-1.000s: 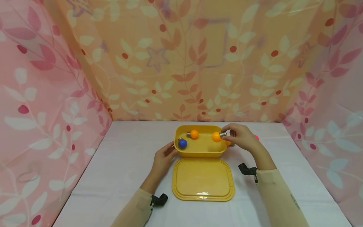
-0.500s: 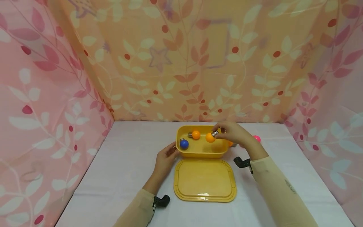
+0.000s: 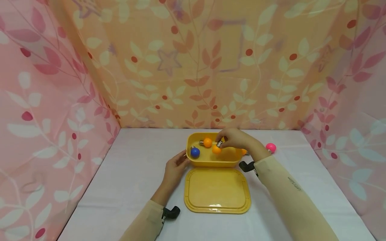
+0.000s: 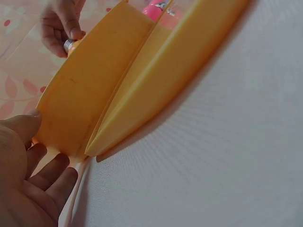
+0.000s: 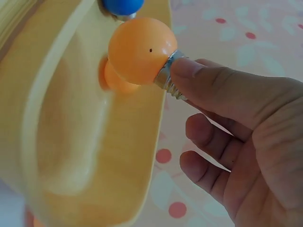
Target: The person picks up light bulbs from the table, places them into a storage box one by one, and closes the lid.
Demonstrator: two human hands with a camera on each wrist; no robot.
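Note:
My right hand (image 3: 236,138) pinches an orange light bulb (image 3: 216,149) by its silver screw base, with the round globe over the yellow plastic box (image 3: 214,164). In the right wrist view, thumb and forefinger meet at the base of this bulb (image 5: 142,49), while the other fingers curl loosely below. Inside the box lie a second orange bulb (image 3: 207,142) and a blue bulb (image 3: 195,152). My left hand (image 3: 175,169) rests against the box's left end, its thumb at the rim and its relaxed fingers by the lower corner, as the left wrist view shows.
A yellow lid (image 3: 217,190) lies flat on the white tabletop (image 3: 126,187), just in front of the box. Right of the box are another orange bulb (image 3: 244,152), partly hidden, and a pink bulb (image 3: 270,147). Patterned cloth (image 3: 169,83) stands behind and at both sides.
My right hand has carried the orange bulb leftward over the box, from its right rim toward the middle, and the bulb's base points up more. The left hand stays at the box.

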